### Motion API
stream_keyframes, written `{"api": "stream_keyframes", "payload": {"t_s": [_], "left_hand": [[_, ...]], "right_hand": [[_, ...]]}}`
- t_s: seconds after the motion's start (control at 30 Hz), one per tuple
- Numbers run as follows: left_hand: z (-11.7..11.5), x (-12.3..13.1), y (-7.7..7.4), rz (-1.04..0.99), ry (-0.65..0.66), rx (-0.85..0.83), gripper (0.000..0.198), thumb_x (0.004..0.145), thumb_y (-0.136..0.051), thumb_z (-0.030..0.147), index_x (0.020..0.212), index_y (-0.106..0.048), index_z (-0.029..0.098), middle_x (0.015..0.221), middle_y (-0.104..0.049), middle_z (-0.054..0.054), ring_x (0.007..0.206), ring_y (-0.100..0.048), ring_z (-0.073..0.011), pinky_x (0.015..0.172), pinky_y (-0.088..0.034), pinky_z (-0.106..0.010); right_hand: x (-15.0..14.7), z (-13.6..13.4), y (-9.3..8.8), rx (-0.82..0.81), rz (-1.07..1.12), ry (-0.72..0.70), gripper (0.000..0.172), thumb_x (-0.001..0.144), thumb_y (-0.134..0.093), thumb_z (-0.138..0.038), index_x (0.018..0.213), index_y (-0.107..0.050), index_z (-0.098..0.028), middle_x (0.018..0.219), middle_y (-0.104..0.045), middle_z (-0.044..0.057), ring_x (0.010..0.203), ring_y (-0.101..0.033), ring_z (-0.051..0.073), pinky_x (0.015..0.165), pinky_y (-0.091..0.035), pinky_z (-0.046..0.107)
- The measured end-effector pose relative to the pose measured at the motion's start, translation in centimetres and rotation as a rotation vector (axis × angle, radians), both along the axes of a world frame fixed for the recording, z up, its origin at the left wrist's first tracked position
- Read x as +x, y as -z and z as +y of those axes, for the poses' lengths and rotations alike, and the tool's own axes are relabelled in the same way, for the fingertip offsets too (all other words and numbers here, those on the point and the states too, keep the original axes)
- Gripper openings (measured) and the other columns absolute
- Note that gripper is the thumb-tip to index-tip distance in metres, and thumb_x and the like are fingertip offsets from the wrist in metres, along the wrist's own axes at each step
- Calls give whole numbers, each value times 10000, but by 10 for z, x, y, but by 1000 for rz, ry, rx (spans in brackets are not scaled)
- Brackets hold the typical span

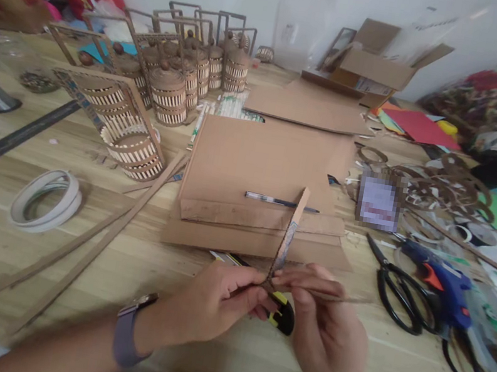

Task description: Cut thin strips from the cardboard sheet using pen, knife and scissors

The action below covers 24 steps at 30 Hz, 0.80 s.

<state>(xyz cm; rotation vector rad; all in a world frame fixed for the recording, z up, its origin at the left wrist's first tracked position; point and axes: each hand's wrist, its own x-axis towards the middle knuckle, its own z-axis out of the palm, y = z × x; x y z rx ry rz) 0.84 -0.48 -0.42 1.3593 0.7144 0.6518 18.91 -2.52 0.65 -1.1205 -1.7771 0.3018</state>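
Note:
Between my two hands is a narrow cardboard strip (pixel 289 234), bent so that one part points up and away and another runs off to the right. My left hand (pixel 231 291), with a watch on its wrist, pinches the strip near the bend. The fingers of my right hand (pixel 326 316) are closed around the part that runs right. Under the hands lies a yellow-and-black utility knife (pixel 283 314), partly hidden by them. Just beyond, a pen (pixel 269 200) rests on flat cardboard sheets (pixel 254 149).
Several lantern-like stick-and-cardboard models (pixel 168 93) stand at the back left. Long cardboard strips (pixel 89 254) and a tape roll (pixel 46 201) lie left. Black scissors (pixel 397 293), a blue glue gun (pixel 442 279) and curled strips (pixel 443 187) lie right. An open carton (pixel 375 67) stands behind.

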Motion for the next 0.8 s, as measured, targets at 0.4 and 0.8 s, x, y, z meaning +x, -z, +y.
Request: {"api": "stream_keyframes", "payload": {"t_s": [0.4, 0.8], "left_hand": [[2, 1, 1, 32, -90, 26, 329, 984, -509, 427, 867, -626, 143, 795, -686, -43, 731, -660, -149, 656, -508, -218], [1, 1, 1, -24, -21, -26, 401, 967, -540, 509, 944, -663, 128, 863, -708, -74, 820, -686, -179, 723, -533, -244]], "right_hand": [[-5, 7, 0, 202, -244, -79, 89, 924, -621, -151, 972, -603, -223, 890, -746, 36, 899, -713, 183, 789, -551, 328], [-3, -2, -1, 31, -78, -19, 124, 965, -516, -157, 914, -581, -249, 815, -717, 0, 783, -713, 156, 696, -563, 296]]}}
